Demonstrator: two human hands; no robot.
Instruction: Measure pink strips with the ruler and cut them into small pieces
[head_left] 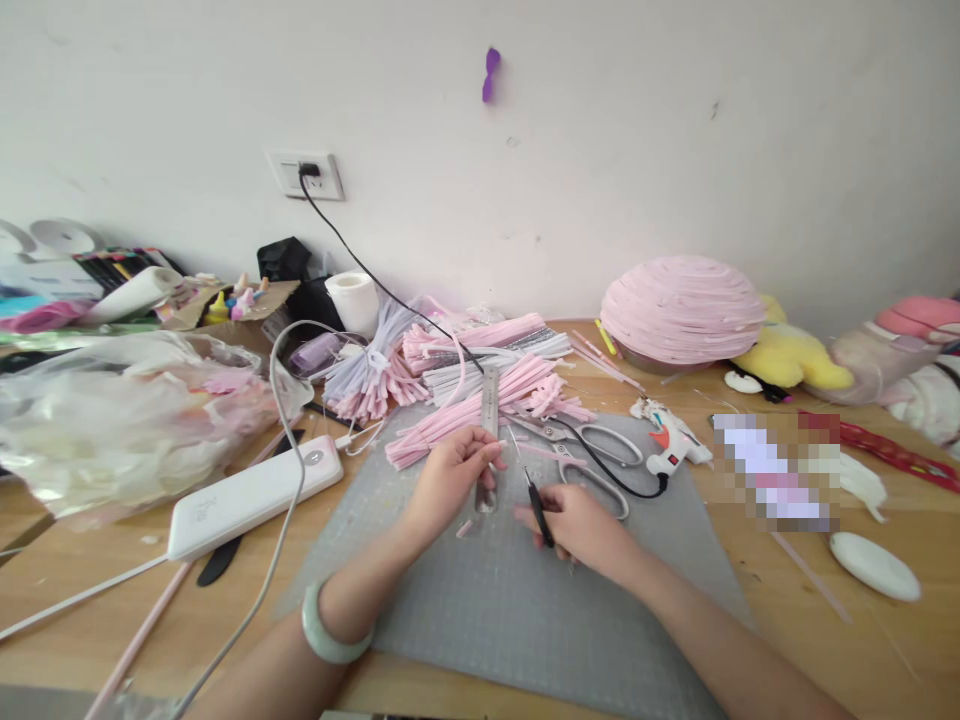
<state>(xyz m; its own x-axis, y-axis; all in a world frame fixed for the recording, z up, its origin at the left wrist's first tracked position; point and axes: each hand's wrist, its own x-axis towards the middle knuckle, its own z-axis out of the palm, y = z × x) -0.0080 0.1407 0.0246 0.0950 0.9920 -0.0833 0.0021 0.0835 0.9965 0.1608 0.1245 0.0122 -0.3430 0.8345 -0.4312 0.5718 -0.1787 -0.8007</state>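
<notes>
My left hand (457, 475) is closed in a pinch over the steel ruler (490, 400), with a small pale piece at its fingertips, too small to name. In my right hand (574, 520) is a black-handled tool (538, 510), its thin metal tip pointing up and left. Both hands are above the grey cutting mat (450, 600), a short gap apart. Scissors (619, 445) with grey handles lie open just behind my right hand. Pink fuzzy stems (480, 400) are bundled behind my left hand. A tiny pink offcut (465, 528) rests on the mat.
A white glue gun (679, 445) with a black cord lies right of the scissors. At the left are a white power bank (255, 500), its looping cable, and a plastic bag (142, 420). A pink dome (682, 310) and yellow plush (795, 355) stand at the back right.
</notes>
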